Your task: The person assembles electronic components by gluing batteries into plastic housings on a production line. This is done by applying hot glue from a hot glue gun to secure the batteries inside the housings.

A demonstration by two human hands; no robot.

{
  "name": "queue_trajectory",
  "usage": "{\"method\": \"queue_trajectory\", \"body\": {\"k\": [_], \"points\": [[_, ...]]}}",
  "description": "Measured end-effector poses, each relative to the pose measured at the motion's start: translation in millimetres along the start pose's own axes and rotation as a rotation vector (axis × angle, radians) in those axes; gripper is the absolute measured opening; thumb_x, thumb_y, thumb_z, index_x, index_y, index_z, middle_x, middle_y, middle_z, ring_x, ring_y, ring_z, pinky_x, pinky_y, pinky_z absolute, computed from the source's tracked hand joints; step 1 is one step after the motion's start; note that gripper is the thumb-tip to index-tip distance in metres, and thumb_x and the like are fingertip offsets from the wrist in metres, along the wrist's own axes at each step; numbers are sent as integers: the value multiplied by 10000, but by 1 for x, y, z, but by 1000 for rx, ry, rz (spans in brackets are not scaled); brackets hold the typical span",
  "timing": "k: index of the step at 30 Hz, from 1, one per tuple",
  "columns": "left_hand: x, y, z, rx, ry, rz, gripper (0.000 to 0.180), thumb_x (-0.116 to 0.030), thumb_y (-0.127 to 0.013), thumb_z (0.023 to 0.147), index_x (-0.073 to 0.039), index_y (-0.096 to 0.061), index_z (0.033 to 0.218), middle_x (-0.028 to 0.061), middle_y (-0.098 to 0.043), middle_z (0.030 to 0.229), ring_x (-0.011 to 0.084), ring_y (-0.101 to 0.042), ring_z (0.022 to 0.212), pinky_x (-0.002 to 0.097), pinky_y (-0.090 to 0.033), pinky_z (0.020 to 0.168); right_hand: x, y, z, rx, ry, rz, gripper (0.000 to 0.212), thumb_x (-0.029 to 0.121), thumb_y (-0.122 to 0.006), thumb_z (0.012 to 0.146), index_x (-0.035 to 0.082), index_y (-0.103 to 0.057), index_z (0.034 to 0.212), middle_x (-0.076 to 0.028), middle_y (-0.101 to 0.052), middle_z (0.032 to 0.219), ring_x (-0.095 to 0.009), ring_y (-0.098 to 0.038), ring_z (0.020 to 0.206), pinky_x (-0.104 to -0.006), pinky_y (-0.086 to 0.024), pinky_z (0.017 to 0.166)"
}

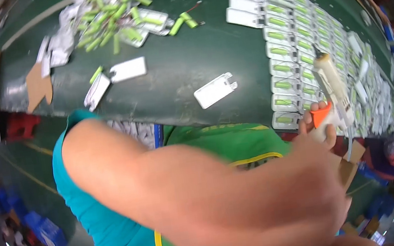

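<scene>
A white hot glue gun (333, 82) with an orange trigger is gripped in my right hand (319, 128), its dark nozzle pointing away over rows of white cases. Each of these white cases (280, 68) holds a green battery cell. My left arm reaches across my body to the right, in front of my right forearm. At its end my left hand (320, 196) is blurred, close to my right forearm; its fingers cannot be made out. A single white case (213, 91) lies on the table left of the rows.
On the green table (174, 70), a heap of green battery cells (111, 16) lies far left. Nearer are another white case (128, 69), a tilted case (97, 90) and a cardboard piece (38, 87). A cord hangs from the glue gun. Another person (388, 156) sits at the right.
</scene>
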State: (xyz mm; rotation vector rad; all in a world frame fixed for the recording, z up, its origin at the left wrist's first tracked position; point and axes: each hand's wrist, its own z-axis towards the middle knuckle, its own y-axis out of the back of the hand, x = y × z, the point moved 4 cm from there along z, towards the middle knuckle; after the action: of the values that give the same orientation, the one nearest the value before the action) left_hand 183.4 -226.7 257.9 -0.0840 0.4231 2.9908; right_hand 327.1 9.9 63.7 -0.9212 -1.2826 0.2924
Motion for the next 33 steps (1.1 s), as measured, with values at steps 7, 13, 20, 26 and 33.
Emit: {"method": "queue_trajectory", "body": {"k": [7,13,20,26,33], "points": [[69,38,-37,292,233,147,350,-64,-681,650,-130,-669,993,49,-654,888,223,-613,792,381,-460,676,-2,-4,-11,-11,27,33,604,307,-558,864,-4,-392,1355,-204,-519,1239,-248,-582,875,-289,-506,489],[207,10,-171,1187,425,487,820,-43,-744,654,-214,-434,1394,58,-454,1433,271,-369,1381,522,-359,1020,2,11,-24,-102,62,43,601,316,-563,869,1,-394,1352,-191,-525,1219,-230,-570,852,-281,-496,495],[248,4,-186,1347,421,508,569,-123,-744,689,-192,-567,1226,24,-598,1054,238,-563,1073,429,-368,917,-2,7,-18,-95,22,59,571,315,-540,873,-5,-403,1325,-175,-523,1216,-209,-547,804,-275,-481,491],[263,21,-152,397,1093,-223,466,-91,-655,844,-85,-553,1298,75,-634,1172,182,-605,1048,315,-457,939,-4,9,-16,-123,28,66,563,311,-543,871,6,-405,1323,-171,-525,1202,-202,-551,796,-273,-482,480],[230,-24,-182,-249,1490,-1014,457,-192,-586,943,-39,-420,1339,176,-577,1213,273,-610,1079,409,-526,904,-2,3,-11,-147,12,69,559,299,-546,861,8,-405,1317,-182,-526,1178,-197,-559,788,-272,-489,484]]}}
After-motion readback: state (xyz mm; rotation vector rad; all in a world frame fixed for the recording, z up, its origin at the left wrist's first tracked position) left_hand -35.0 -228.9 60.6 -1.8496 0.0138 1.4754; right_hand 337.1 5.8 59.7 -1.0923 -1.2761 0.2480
